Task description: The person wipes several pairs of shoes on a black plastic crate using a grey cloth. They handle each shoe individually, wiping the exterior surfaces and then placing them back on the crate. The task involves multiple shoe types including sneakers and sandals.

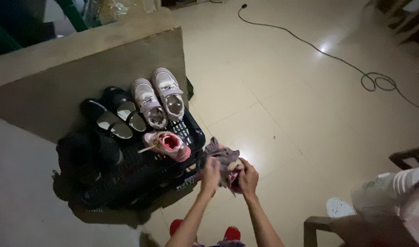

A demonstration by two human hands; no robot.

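**Cloth worked over a shoe, just off the rack's corner**

Standing over a black plastic shoe rack (191,132) on the tiled floor (282,105), I have both hands busy at its near right corner. My left hand (210,176) and my right hand (248,178) are each closed in a firm grip on a bunched greyish-purple cloth (223,155); something pink shows beneath it, too hidden for me to name for certain. The bundle hangs just beside the rack, above the floor. On the rack lie one pink sneaker (168,145) on its side, a pair of pale strap sneakers (158,97) set upright, and dark slip-on shoes (113,116) beside them. A black cable (355,68) trails across the floor well apart. By my reading, the wiping or wrapping step is in hand; the next move calls for turning the bundle while both hands hold the cloth tight.
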